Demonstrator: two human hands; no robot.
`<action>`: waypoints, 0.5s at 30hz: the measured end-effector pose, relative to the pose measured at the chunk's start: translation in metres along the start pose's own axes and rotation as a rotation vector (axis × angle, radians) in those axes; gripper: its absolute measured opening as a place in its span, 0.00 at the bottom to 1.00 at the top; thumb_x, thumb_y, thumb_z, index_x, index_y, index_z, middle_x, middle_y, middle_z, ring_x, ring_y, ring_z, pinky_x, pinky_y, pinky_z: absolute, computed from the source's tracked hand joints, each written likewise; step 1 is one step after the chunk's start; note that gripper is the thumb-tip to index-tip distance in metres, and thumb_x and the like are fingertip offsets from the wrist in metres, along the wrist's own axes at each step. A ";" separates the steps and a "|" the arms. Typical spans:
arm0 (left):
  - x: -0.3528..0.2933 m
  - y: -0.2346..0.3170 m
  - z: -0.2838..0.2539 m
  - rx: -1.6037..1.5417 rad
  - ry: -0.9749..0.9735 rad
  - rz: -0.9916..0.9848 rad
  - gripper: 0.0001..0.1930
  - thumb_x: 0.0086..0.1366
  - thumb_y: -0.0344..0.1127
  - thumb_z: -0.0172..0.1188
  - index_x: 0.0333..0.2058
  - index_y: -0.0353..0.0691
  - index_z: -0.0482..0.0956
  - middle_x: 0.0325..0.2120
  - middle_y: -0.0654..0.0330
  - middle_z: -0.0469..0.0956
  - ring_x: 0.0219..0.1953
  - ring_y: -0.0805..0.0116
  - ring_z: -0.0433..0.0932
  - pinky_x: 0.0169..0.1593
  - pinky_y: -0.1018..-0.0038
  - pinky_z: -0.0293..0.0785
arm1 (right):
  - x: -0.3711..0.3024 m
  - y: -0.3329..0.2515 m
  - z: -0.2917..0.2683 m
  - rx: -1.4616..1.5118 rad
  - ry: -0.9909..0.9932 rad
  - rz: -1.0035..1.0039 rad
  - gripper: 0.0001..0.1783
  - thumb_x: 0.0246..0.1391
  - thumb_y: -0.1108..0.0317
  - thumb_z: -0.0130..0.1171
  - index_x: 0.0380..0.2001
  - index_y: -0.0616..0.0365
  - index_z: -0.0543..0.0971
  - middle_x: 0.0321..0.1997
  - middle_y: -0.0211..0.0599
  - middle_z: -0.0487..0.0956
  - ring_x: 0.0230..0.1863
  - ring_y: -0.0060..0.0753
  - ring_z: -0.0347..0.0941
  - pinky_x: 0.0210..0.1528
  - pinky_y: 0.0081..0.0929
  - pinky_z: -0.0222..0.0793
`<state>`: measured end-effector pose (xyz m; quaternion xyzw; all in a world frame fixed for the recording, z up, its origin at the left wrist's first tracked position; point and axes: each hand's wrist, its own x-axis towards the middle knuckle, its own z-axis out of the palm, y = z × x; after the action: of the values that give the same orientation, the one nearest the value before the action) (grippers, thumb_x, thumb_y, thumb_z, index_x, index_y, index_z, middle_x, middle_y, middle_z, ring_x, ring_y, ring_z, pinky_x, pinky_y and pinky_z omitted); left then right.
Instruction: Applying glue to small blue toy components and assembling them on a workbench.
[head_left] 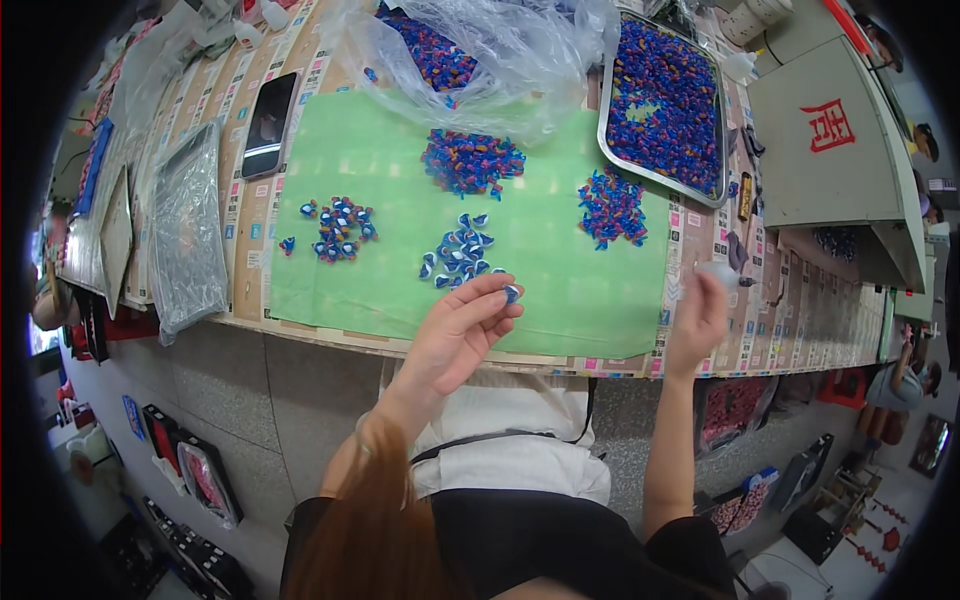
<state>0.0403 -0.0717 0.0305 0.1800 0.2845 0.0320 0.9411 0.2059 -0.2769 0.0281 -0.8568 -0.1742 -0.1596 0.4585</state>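
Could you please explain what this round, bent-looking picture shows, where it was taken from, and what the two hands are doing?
This is one picture from a wide fisheye camera worn on a person's head, looking down, so straight edges bend. No machine is here: just two bare hands. The left hand pinches a small blue and white plastic piece at its fingertips. The right hand holds a small white bottle with a dark tip. On the green mat lie several heaps of similar small blue pieces. Behind are a metal tray full of them, a clear plastic bag and a black phone.
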 end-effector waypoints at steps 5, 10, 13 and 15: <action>-0.001 -0.003 0.008 0.020 -0.020 -0.018 0.10 0.56 0.25 0.49 0.38 0.36 0.70 0.33 0.60 0.72 0.33 0.74 0.71 0.37 0.81 0.69 | 0.014 -0.012 0.058 0.019 -0.445 -0.153 0.06 0.44 0.76 0.52 0.29 0.64 0.73 0.25 0.37 0.73 0.26 0.27 0.69 0.30 0.21 0.64; -0.004 -0.004 0.003 0.043 0.001 0.001 0.10 0.56 0.25 0.49 0.38 0.36 0.69 0.33 0.60 0.72 0.33 0.74 0.71 0.38 0.81 0.68 | 0.015 -0.024 0.060 -0.166 -0.559 -0.180 0.08 0.41 0.77 0.53 0.30 0.64 0.73 0.23 0.36 0.72 0.23 0.25 0.68 0.27 0.20 0.64; -0.004 -0.005 0.000 0.057 -0.009 -0.001 0.10 0.56 0.25 0.49 0.38 0.36 0.69 0.33 0.60 0.72 0.34 0.74 0.71 0.37 0.81 0.68 | 0.007 -0.030 0.058 -0.047 -0.581 0.037 0.09 0.41 0.78 0.52 0.30 0.63 0.73 0.22 0.36 0.72 0.22 0.23 0.67 0.25 0.19 0.63; -0.003 -0.005 0.000 0.049 -0.017 -0.002 0.10 0.56 0.25 0.49 0.38 0.36 0.69 0.33 0.61 0.72 0.34 0.74 0.71 0.38 0.81 0.68 | 0.000 -0.025 0.055 0.099 -0.488 0.146 0.09 0.41 0.78 0.51 0.31 0.63 0.73 0.22 0.34 0.72 0.22 0.20 0.66 0.25 0.17 0.63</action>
<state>0.0379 -0.0771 0.0302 0.2029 0.2776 0.0225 0.9388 0.2012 -0.2179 0.0171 -0.8568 -0.2247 0.0940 0.4545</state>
